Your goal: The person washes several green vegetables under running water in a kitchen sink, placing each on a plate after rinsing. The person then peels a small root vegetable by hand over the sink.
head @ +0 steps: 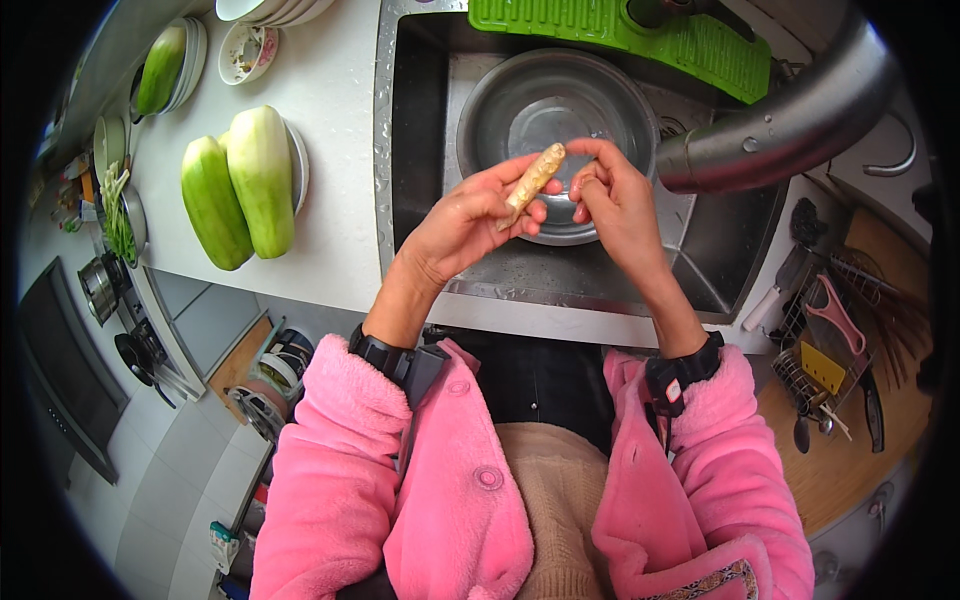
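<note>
My left hand (469, 217) grips a slim, pale yellow piece of ginger root (536, 180) between thumb and fingers, its upper end tilted to the right. Close beside that end is my right hand (615, 199), index finger stretched towards the root and the other fingers curled in. Whether anything small sits inside those curled fingers cannot be told. Below both hands a round stainless steel basin (480, 105) rests in the sink (517, 274); it seems to hold some clear water. The hands partly cover the basin's near side.
A steel faucet (780, 112) reaches in from the right. Behind the basin lies a green ribbed drain mat (547, 16). Peeled green gourds (261, 180) lie on the left counter, near a small bowl of scraps (248, 54). A wire utensil rack (817, 367) stands right.
</note>
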The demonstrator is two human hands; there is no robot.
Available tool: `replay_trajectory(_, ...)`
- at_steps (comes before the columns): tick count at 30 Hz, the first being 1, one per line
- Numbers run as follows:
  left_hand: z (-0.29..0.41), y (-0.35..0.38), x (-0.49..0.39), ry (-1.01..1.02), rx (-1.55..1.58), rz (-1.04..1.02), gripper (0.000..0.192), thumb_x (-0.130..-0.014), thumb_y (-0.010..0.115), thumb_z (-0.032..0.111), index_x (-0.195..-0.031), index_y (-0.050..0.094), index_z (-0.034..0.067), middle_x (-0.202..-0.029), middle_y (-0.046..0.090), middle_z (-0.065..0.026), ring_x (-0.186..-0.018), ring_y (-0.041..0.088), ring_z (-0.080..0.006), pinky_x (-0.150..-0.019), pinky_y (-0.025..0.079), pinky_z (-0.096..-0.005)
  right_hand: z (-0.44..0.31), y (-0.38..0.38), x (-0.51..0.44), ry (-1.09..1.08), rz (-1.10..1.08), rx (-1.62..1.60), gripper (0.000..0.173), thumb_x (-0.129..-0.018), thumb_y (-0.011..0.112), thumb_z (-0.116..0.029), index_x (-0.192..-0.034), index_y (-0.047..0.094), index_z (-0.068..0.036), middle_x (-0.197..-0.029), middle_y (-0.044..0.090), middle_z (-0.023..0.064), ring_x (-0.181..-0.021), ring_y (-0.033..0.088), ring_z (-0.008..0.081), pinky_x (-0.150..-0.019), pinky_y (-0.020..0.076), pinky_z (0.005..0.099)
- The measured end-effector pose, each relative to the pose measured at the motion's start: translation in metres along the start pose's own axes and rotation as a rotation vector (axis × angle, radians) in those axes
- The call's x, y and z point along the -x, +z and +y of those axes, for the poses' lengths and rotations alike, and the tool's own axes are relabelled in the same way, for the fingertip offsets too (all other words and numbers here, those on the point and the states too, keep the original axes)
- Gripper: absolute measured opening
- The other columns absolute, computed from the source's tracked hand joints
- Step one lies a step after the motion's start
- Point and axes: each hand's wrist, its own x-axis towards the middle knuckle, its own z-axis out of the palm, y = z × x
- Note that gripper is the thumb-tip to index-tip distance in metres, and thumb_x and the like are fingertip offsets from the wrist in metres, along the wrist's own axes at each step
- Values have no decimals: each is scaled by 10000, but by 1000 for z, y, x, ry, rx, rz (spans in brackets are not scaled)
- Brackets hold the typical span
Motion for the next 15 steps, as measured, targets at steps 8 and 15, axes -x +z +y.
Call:
replay_trajectory(8,-12,-5,-8,180,65,106,584,-1019,597,174,-1523,347,16,-1397,543,-171,-1267,562,-227,-1097,449,-348,-7,21,9,9,-69,95,223,-968,642,-214,-892,686,-9,-598,528,19,-529,460,62,-503,368,291)
replay_trajectory(15,-21,1,-12,223,93,134,596,-997,632,133,-1502,329,41,-1442,498,-174,-1354,493,-245,-1150,398,-364,-3,20,-5,0,-126,117,177,-940,656,-143,-834,609,-9,-668,554,-40,-585,489,30,-515,425,237)
